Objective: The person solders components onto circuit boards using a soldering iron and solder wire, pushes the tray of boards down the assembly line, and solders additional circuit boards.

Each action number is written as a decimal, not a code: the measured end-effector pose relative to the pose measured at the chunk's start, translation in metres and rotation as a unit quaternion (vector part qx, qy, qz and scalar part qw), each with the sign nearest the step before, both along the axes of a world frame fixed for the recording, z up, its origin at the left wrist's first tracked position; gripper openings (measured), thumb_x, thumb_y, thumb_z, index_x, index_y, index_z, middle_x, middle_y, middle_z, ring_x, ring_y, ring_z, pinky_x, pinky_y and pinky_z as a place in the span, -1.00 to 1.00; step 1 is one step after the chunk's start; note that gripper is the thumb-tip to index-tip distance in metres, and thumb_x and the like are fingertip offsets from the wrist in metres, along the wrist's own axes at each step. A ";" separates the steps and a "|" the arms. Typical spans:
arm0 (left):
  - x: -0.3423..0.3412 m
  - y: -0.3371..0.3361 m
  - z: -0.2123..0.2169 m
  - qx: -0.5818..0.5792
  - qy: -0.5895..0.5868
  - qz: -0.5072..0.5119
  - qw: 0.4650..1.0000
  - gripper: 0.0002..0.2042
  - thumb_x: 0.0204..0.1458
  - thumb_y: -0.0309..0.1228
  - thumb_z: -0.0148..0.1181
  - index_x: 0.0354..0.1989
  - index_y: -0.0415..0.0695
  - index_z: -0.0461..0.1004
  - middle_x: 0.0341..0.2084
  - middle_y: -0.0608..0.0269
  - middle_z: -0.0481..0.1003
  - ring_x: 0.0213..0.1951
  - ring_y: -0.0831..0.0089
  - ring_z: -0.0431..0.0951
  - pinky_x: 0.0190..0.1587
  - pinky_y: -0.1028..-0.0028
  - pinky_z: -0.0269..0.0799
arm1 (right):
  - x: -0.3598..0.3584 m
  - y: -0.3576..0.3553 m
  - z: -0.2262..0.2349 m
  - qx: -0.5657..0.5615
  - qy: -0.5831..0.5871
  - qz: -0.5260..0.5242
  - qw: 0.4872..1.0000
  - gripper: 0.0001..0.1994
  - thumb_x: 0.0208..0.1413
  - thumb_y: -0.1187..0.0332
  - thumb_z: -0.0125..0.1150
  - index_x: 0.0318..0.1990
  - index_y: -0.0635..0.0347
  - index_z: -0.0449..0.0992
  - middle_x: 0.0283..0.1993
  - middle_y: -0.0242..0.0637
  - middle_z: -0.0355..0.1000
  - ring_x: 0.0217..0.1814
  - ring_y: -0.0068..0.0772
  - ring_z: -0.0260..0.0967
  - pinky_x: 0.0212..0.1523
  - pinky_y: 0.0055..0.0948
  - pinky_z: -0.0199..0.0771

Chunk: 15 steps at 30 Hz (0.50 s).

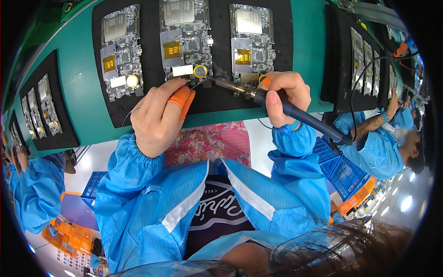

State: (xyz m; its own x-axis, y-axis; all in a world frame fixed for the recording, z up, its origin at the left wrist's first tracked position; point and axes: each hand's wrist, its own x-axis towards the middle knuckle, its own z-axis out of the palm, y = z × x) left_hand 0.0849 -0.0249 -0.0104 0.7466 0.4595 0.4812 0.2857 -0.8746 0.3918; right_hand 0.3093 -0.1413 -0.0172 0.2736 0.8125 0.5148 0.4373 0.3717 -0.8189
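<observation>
My right hand (pixel 287 92) grips a dark-handled soldering iron (pixel 307 117), its tip pointing left to the lower edge of the middle circuit board (pixel 194 45). Pinched in my left hand (pixel 157 117) is a thin solder wire (pixel 199 84), whose end meets the area by the tip; its tail trails out left of the hand. Orange finger cots cover fingertips of the left hand. Just above the tip sits a round, yellow-rimmed coin cell (pixel 200 71). Faint smoke rises there. Whether tip and wire touch is too small to tell.
A left board (pixel 121 51) and a right board (pixel 251 44) lie beside it on the black foam mat (pixel 221 99), over a green bench (pixel 80 69). More mats with boards lie at both sides. The iron's cable (pixel 354 87) loops up right. Co-workers in blue sit at both sides.
</observation>
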 end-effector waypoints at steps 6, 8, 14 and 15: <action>0.003 0.001 -0.003 -0.006 0.003 -0.019 1.000 -0.79 -0.31 -0.59 0.34 -0.46 -0.26 0.44 -0.24 0.16 0.51 -0.47 0.41 0.50 -0.51 0.52 0.45 | 0.000 0.001 0.000 0.003 -0.012 0.008 1.000 -0.90 -0.11 0.48 0.18 -0.46 0.30 0.39 -0.62 -0.31 0.38 -0.78 -0.62 0.13 -0.73 -0.60 0.13; 0.005 0.002 -0.003 0.005 0.004 -0.027 1.000 -0.80 -0.31 -0.58 0.31 -0.46 -0.25 0.43 -0.19 0.15 0.52 -0.49 0.45 0.47 -0.52 0.54 0.42 | 0.000 0.003 0.000 0.005 -0.012 0.012 1.000 -0.90 -0.11 0.48 0.18 -0.46 0.30 0.38 -0.63 -0.31 0.36 -0.79 -0.61 0.14 -0.73 -0.59 0.13; 0.002 0.009 0.001 0.028 0.090 -0.085 0.992 -0.87 -0.26 -0.50 0.20 -0.47 -0.15 0.43 0.01 0.20 0.48 -0.49 0.52 0.40 -0.50 0.57 0.31 | 0.001 0.004 0.002 0.006 -0.030 0.021 0.999 -0.90 -0.12 0.49 0.17 -0.48 0.29 0.37 -0.67 -0.32 0.34 -0.79 -0.57 0.17 -0.73 -0.58 0.14; 0.002 0.011 0.001 0.031 0.092 -0.087 0.991 -0.87 -0.26 -0.50 0.20 -0.47 -0.14 0.43 0.00 0.21 0.48 -0.49 0.52 0.39 -0.49 0.57 0.31 | 0.000 0.005 0.002 0.005 -0.029 0.023 0.999 -0.90 -0.11 0.49 0.17 -0.48 0.29 0.37 -0.67 -0.32 0.33 -0.79 -0.57 0.17 -0.73 -0.58 0.14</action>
State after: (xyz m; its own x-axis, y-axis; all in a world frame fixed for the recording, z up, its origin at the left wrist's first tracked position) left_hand 0.0865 -0.0142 -0.0095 0.8898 0.2889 0.3533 0.1892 -0.9380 0.2905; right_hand 0.3093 -0.1367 -0.0150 0.2056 0.8188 0.5359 0.4655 0.3999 -0.7896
